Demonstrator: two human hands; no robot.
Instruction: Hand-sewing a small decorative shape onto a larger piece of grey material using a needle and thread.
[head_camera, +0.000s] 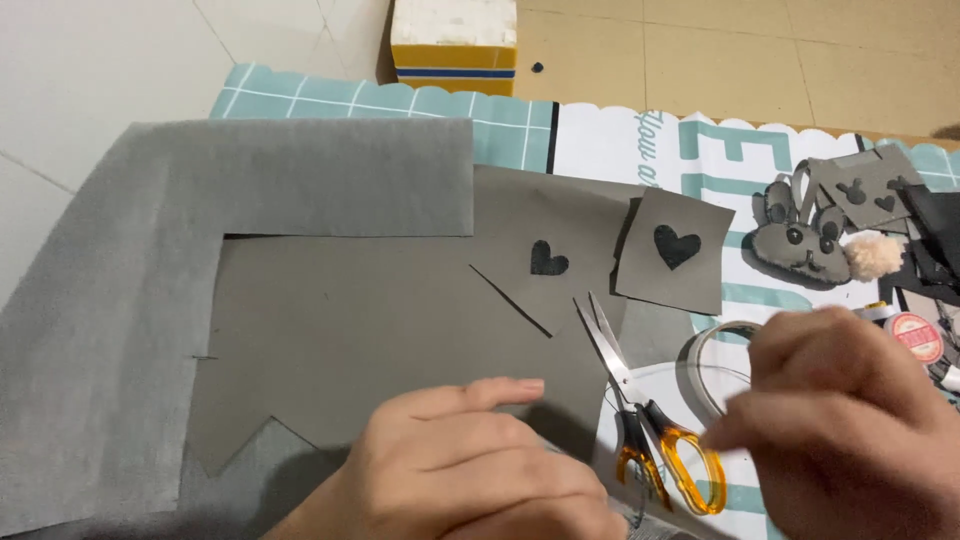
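Left hand (470, 465): fingers lay curled, grasping nothing, on grey paper (380, 320).
Right hand (850, 420): fingers pinched a tape roll (715, 360)'s strip.
Scissors (640, 410): between both hands' fingers.

From here I see open room over the big grey sheet (330, 330) toward the floor's left edge, flat and low. Between my left hand (460, 460) and right hand (850, 420) the scissors (640, 410) lie with blades open, narrowing that gap. A tape roll (715, 350) sits just beside my right hand. The far right corner is crowded with felt scraps (870, 190), a felt rabbit (795, 235) and a pompom (873, 255). A box (455, 45) blocks the far edge
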